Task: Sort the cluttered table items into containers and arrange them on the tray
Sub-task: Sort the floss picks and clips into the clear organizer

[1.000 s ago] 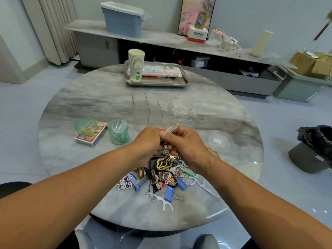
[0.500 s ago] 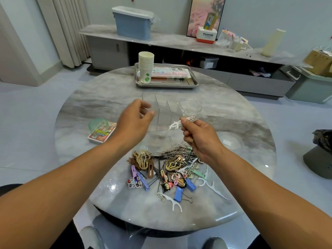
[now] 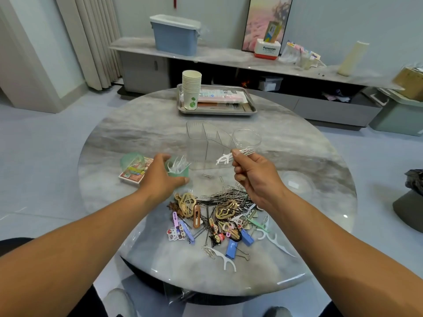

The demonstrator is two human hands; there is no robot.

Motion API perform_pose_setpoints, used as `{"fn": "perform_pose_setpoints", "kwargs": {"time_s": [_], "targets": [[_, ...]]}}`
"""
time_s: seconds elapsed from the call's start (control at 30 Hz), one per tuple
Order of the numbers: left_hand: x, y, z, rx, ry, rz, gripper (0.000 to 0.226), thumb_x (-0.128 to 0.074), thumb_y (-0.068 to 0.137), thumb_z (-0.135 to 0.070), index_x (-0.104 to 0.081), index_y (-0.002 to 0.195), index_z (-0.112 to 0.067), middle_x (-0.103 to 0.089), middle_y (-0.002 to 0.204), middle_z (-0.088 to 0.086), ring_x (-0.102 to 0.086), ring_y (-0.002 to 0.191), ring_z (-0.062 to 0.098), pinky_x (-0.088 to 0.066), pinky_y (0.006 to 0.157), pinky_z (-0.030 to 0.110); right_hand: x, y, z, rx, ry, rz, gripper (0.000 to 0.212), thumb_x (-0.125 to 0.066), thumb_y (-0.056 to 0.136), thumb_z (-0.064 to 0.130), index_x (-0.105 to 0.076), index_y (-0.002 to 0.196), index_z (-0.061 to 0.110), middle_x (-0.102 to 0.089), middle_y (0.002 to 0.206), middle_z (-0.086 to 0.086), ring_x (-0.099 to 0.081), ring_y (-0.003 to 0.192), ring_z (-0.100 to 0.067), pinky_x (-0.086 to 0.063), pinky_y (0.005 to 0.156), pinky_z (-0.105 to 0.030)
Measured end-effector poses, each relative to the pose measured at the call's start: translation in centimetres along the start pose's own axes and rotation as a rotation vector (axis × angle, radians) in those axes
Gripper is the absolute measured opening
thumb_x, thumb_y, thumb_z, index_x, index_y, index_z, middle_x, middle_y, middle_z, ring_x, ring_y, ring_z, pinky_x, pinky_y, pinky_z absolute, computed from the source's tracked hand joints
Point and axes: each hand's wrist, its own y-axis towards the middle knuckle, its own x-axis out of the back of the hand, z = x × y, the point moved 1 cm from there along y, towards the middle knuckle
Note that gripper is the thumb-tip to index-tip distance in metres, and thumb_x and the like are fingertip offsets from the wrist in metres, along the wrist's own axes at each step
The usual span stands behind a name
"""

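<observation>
Right hand [image 3: 254, 177]: fingers pinch a bundle of floss picks [image 3: 225, 158], lifted at the bench's centre, ready to drop
Left hand [image 3: 161, 177]: fingers wrap the green cup [image 3: 180, 171] at 9 o'clock, steadying it to receive picks
Pile [image 3: 219, 216]: unsorted clips at 6 o'clock
Tray [image 3: 250, 109]: at 12 o'clock; awaiting filled containers

1 head view, looking forward and down, table [image 3: 137, 133] close, edges perhaps distorted
</observation>
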Motion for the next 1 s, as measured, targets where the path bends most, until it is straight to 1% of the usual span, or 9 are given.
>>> {"fn": "perform_pose_setpoints", "kwargs": {"time_s": [0.1, 0.17, 0.23, 0.37, 0.53, 0.7, 0.83, 0.9, 1.0], "targets": [[0.0, -0.4, -0.6, -0.188, 0.131, -0.050, 0.075, -0.089, 0.074, -0.022, -0.048, 0.136, -0.027, -0.049, 0.127, -0.006, -0.057, 0.111, 0.017, -0.047, 0.084, 0.022, -0.1, -0.1, 0.3, 0.008, -0.006, 0.022, 0.010, -0.072, 0.093, 0.018, -0.069, 0.092, 0.009, -0.061, 0.072, -0.002, -0.050, 0.058, -0.006, -0.039, 0.045, -0.016], [0.0, -0.8, -1.7, -0.349, 0.251, -0.026, 0.074, -0.086, 0.074, -0.019, -0.047, 0.134, -0.038, -0.036, 0.124, -0.012, -0.054, 0.108, 0.016, -0.053, 0.084, 0.026, -0.2, 0.0, 0.8, 0.039, -0.033, 0.037, 0.012, -0.074, 0.092, 0.022, -0.070, 0.093, 0.011, -0.063, 0.072, 0.000, -0.049, 0.059, -0.006, -0.036, 0.046, -0.016], [-0.4, -1.3, -2.4, -0.443, 0.332, 0.014, 0.075, -0.083, 0.073, -0.014, -0.046, 0.132, -0.041, -0.029, 0.118, -0.016, -0.050, 0.109, 0.017, -0.055, 0.088, 0.032, -0.4, 0.0, 1.1, 0.082, -0.073, 0.042, 0.015, -0.075, 0.090, 0.025, -0.072, 0.096, 0.011, -0.065, 0.072, 0.002, -0.049, 0.061, -0.005, -0.036, 0.049, -0.017], [-1.7, -2.0, -2.9, -0.435, 0.243, 0.070, 0.071, -0.081, 0.074, -0.015, -0.047, 0.131, -0.040, -0.034, 0.121, -0.015, -0.046, 0.116, 0.013, -0.046, 0.090, 0.025, -0.8, -0.2, 1.0, 0.152, -0.196, 0.045, 0.019, -0.076, 0.090, 0.029, -0.075, 0.095, 0.011, -0.067, 0.075, 0.002, -0.050, 0.065, -0.007, -0.038, 0.057, -0.020], [-2.4, -2.4, -4.0, -0.373, 0.042, 0.147, 0.069, -0.088, 0.069, -0.024, -0.048, 0.121, -0.042, -0.054, 0.119, -0.013, -0.059, 0.107, 0.011, -0.055, 0.089, 0.036, -1.3, -0.7, 0.1, 0.260, -0.263, 0.074, 0.016, -0.074, 0.091, 0.020, -0.078, 0.100, 0.008, -0.071, 0.077, -0.001, -0.060, 0.065, -0.001, -0.046, 0.061, -0.011], [-2.6, -3.1, -4.7, -0.386, -0.009, 0.146, 0.070, -0.089, 0.067, -0.024, -0.047, 0.119, -0.045, -0.058, 0.118, -0.008, -0.062, 0.104, 0.013, -0.057, 0.088, 0.043, -1.8, -1.2, -0.5, 0.308, -0.292, 0.171, 0.013, -0.074, 0.091, 0.011, -0.077, 0.103, 0.005, -0.077, 0.094, -0.015, -0.071, 0.084, -0.017, -0.059, 0.081, -0.025], [-2.3, -3.2, -4.7, -0.412, 0.048, 0.097, 0.069, -0.089, 0.068, -0.026, -0.046, 0.120, -0.044, -0.055, 0.117, -0.012, -0.058, 0.107, 0.015, -0.055, 0.088, 0.044, -2.1, -1.4, -0.5, 0.333, -0.383, 0.229, 0.011, -0.076, 0.090, 0.013, -0.079, 0.101, 0.013, -0.078, 0.093, -0.007, -0.074, 0.086, -0.017, -0.060, 0.081, -0.028], [-2.2, -3.3, -4.7, -0.440, 0.080, 0.082, 0.068, -0.089, 0.069, -0.026, -0.047, 0.119, -0.042, -0.052, 0.115, -0.017, -0.054, 0.108, 0.015, -0.054, 0.088, 0.043, -2.0, -1.4, -0.5, 0.345, -0.444, 0.242, 0.009, -0.076, 0.090, 0.016, -0.080, 0.097, 0.021, -0.078, 0.092, -0.006, -0.075, 0.088, -0.022, -0.061, 0.084, -0.037], [-2.3, -3.7, -4.8, -0.515, 0.153, 0.071, 0.068, -0.087, 0.070, -0.027, -0.043, 0.117, -0.047, -0.045, 0.111, -0.029, -0.047, 0.109, 0.010, -0.049, 0.087, 0.036, -1.8, -1.2, -0.4, 0.360, -0.559, 0.203, 0.007, -0.079, 0.088, 0.022, -0.079, 0.095, 0.023, -0.077, 0.087, -0.004, -0.074, 0.084, -0.021, -0.061, 0.084, -0.046]]}}
